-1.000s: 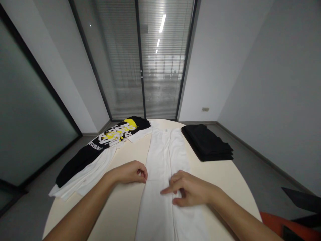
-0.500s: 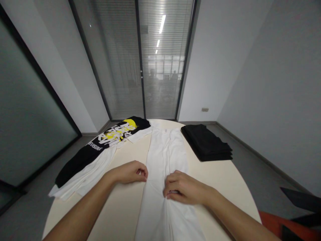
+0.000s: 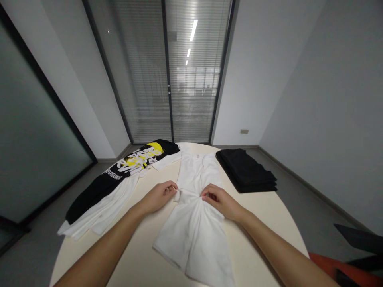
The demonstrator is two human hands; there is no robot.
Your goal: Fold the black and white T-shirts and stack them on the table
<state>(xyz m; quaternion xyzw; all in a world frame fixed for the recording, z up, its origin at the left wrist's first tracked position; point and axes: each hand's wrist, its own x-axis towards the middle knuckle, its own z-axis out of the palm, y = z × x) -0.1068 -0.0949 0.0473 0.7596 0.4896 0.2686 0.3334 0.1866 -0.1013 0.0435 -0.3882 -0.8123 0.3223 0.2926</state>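
White trousers lie lengthwise down the middle of the table, the waist end far from me and the wide leg ends close. On their left edge, my left hand is closed in a pinch on the fabric. My right hand pinches the cloth near the middle of the width. Between the two hands the fabric is gathered into a raised crosswise fold, and creases fan out from my right fingers toward the hems.
A round cream table carries everything. At its left lie a black printed shirt and white clothing under it. Folded black garments are stacked at the right. An orange and black chair stands at lower right.
Both hands have moved away from me, drawing the trousers' cloth along. A crosswise fold has formed between them, and the hems have come into view on the table.
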